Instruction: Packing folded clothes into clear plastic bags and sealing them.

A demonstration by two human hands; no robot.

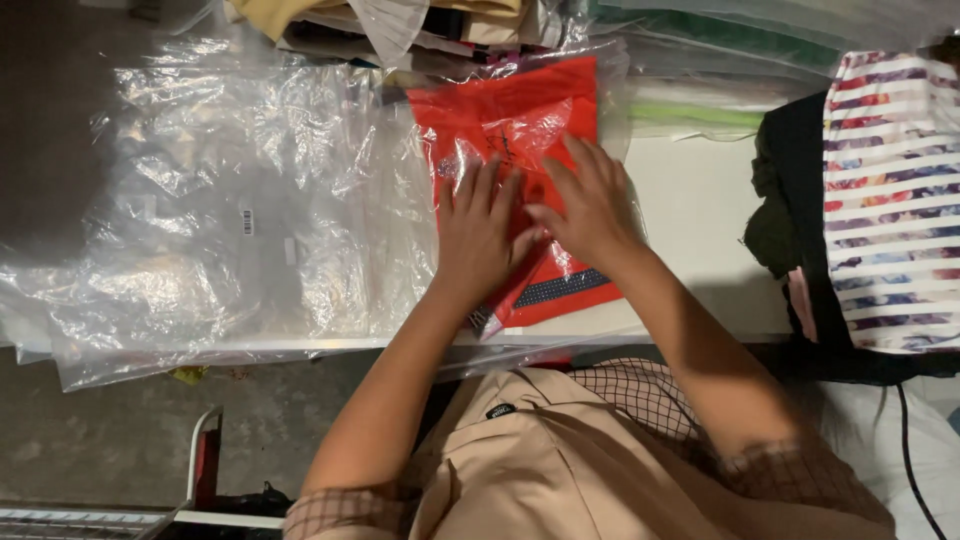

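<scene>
Item 1. Red garment (520, 130), folded flat and sealed inside a clear plastic bag, upper centre of the frame, lying on the white table (700, 210). A dark dotted band shows at its lower edge, near the table's front edge.

Item 2. Left hand (480, 235), centre of frame, palm down, fingers spread apart and flat on the bagged garment; nothing clasped.

Item 3. Right hand (590, 205), just right of the left and touching it at the thumb side, likewise flat with fingers splayed, pressing on the plastic; gripping nothing.

Item 4. Stack of empty clear plastic bags (230, 210), left half of the frame, crinkled, overlapping the table's left part and overhanging its front edge; touching the red garment's bag along its left side.

Item 5. Striped folded fabric (890, 200), right edge of frame, over a dark cloth (790, 190); apart from the hands.

Item 6. Heaped packaged clothing (450, 20), top edge, behind the red garment.

Step in hand, as judged: smoothing and flattening the bagged garment, pushing air out of it. The next move would call for even downward pressure swept toward the bag's open end, with the slippery film kept from sliding on the table.
</scene>
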